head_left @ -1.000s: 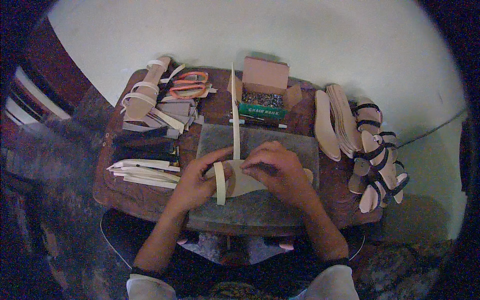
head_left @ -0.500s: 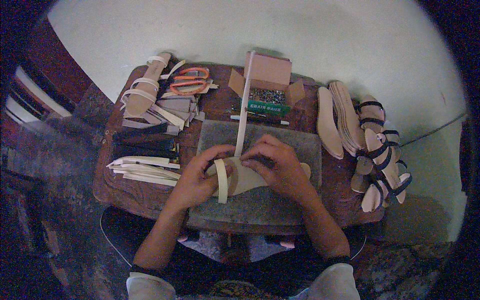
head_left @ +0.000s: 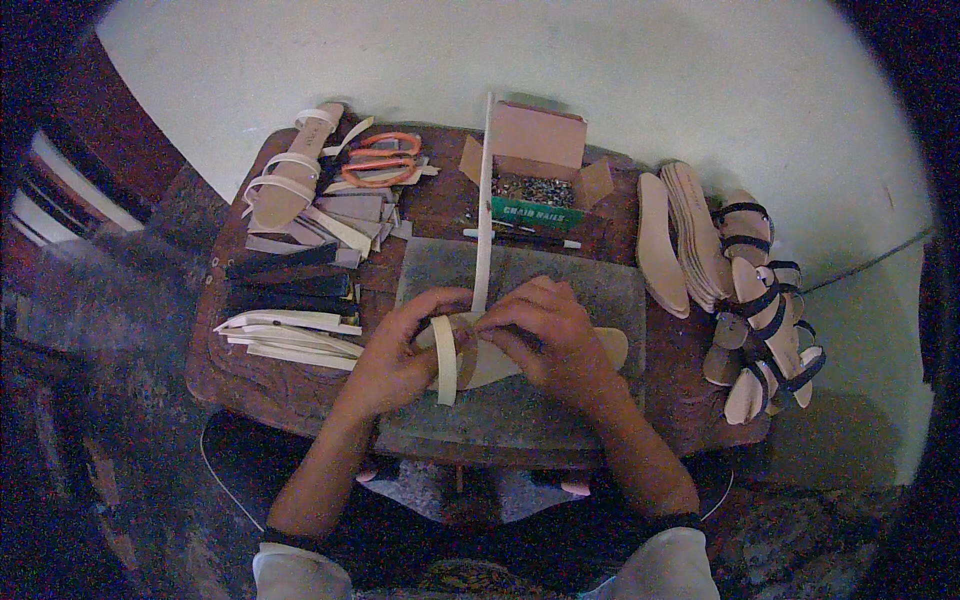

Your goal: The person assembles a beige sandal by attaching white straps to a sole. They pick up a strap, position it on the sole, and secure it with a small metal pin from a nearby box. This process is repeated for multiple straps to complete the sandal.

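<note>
Over the grey mat (head_left: pixel 430 425), my left hand (head_left: pixel 395 355) is closed around the toe end of a beige sandal sole (head_left: pixel 500 366). A cream strap (head_left: pixel 446 362) arches across that end, close to my left fingers. From the sole's far edge a long cream strap (head_left: pixel 486 190) sticks up and away toward the back of the table. The fingers of my right hand (head_left: pixel 545 335) are pinched together at the lower end of this long strap, against the sole. The exact grip is partly hidden by the fingers.
At the back stands an open box of nails (head_left: pixel 535 190), with a pen (head_left: pixel 520 238) before it. Orange-handled scissors (head_left: pixel 382 160), a strapped sandal (head_left: pixel 285 190) and strap pieces (head_left: pixel 290 335) lie left. Stacked soles (head_left: pixel 690 235) and black-strapped sandals (head_left: pixel 765 300) lie right.
My right fingers have shifted slightly left along the sole's edge, nearer the long strap's base. The long strap now leans a little more to the left. My left hand keeps its hold.
</note>
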A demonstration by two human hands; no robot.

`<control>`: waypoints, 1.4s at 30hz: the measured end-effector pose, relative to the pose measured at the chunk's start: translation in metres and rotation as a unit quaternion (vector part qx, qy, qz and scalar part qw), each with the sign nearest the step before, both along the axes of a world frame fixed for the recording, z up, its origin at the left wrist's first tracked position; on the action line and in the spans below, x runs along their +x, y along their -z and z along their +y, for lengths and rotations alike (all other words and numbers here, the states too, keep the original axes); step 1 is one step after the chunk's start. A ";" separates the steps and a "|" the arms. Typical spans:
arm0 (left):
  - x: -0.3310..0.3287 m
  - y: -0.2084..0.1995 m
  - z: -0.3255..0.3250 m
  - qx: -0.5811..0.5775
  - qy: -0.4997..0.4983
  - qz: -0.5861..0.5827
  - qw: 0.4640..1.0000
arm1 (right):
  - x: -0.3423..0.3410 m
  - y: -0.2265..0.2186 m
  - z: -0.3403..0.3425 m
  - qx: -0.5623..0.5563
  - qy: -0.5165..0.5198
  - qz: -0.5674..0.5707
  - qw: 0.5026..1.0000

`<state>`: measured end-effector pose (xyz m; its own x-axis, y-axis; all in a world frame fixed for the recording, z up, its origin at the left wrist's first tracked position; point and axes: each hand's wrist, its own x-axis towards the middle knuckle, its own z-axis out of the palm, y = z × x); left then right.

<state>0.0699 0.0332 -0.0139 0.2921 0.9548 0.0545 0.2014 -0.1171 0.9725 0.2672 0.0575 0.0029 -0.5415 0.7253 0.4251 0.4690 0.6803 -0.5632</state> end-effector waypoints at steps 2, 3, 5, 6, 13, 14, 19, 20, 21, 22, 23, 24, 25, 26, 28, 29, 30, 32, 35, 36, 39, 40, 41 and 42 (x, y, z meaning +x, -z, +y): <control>0.001 0.002 0.000 -0.005 -0.003 -0.002 1.000 | 0.001 0.005 0.001 0.016 0.012 0.002 1.000; 0.001 0.003 0.000 -0.003 0.000 -0.002 1.000 | 0.002 0.006 0.001 0.005 0.009 0.004 1.000; 0.000 0.007 0.002 0.003 0.006 -0.002 1.000 | 0.003 0.006 0.002 -0.017 0.004 0.010 1.000; 0.000 0.006 0.002 -0.004 0.008 0.002 1.000 | 0.003 0.006 0.002 -0.025 0.004 0.012 1.000; -0.001 0.007 0.001 -0.025 0.005 -0.010 1.000 | 0.003 0.007 0.004 -0.094 0.017 0.042 0.995; -0.001 0.007 0.001 -0.026 0.001 -0.012 1.000 | 0.003 0.007 0.004 -0.104 0.019 0.044 0.993; -0.001 0.007 0.001 -0.016 -0.003 0.008 1.000 | 0.005 0.007 0.006 -0.082 0.006 0.031 0.996; -0.001 0.008 0.002 -0.018 -0.004 0.012 1.000 | 0.005 0.007 0.006 -0.081 0.005 0.028 0.996; -0.001 0.006 0.001 -0.014 -0.007 0.013 1.000 | 0.005 0.007 0.006 -0.080 0.004 0.027 0.996; 0.000 0.003 0.001 -0.011 -0.010 0.015 1.000 | 0.006 0.008 0.006 -0.079 0.003 0.025 0.997; 0.001 0.001 0.000 -0.008 -0.012 0.017 1.000 | 0.006 0.008 0.006 -0.078 0.003 0.023 0.997; 0.002 0.002 0.000 0.000 -0.017 0.021 1.000 | 0.006 0.008 0.006 -0.081 0.003 0.027 0.996; 0.002 0.002 -0.001 0.008 -0.021 0.026 0.999 | 0.005 0.009 0.006 -0.083 0.002 0.030 0.996; 0.003 0.003 -0.001 0.016 -0.025 0.030 0.999 | 0.005 0.009 0.006 -0.085 0.002 0.034 0.996; 0.002 0.003 -0.001 0.008 -0.020 0.012 1.000 | 0.005 0.008 0.005 -0.090 0.003 0.036 0.995; 0.002 0.003 -0.001 0.005 -0.018 0.003 1.000 | 0.004 0.008 0.005 -0.092 0.004 0.037 0.995; 0.002 0.003 -0.001 -0.002 -0.016 0.000 1.000 | 0.005 0.008 0.005 -0.092 0.001 0.039 0.995; 0.001 0.002 0.000 -0.016 -0.011 -0.004 1.000 | 0.005 0.009 0.006 -0.092 -0.006 0.045 0.995; 0.003 -0.001 0.000 -0.002 -0.010 0.007 1.000 | 0.007 0.011 0.007 -0.095 -0.006 0.045 0.994; 0.003 -0.001 -0.001 -0.001 -0.012 0.005 1.000 | 0.006 0.011 0.007 -0.096 0.000 0.040 0.995; 0.002 0.002 0.000 -0.008 -0.016 0.001 1.000 | 0.005 0.011 0.006 -0.123 0.027 0.049 0.991; 0.002 0.003 0.000 -0.015 -0.015 0.001 1.000 | 0.004 0.010 0.004 -0.147 0.042 0.068 0.986; 0.002 0.004 0.001 -0.023 -0.013 0.002 1.000 | 0.003 0.009 0.003 -0.171 0.058 0.088 0.980; 0.002 0.003 0.001 -0.017 -0.016 0.009 1.000 | 0.002 0.008 0.002 -0.177 0.050 0.087 0.979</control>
<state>0.0718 0.0338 -0.0172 0.2628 0.9647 0.0169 0.2226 -0.0776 0.9718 0.2696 0.0598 -0.0049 -0.4023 0.8895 0.2167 0.3989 0.3833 -0.8330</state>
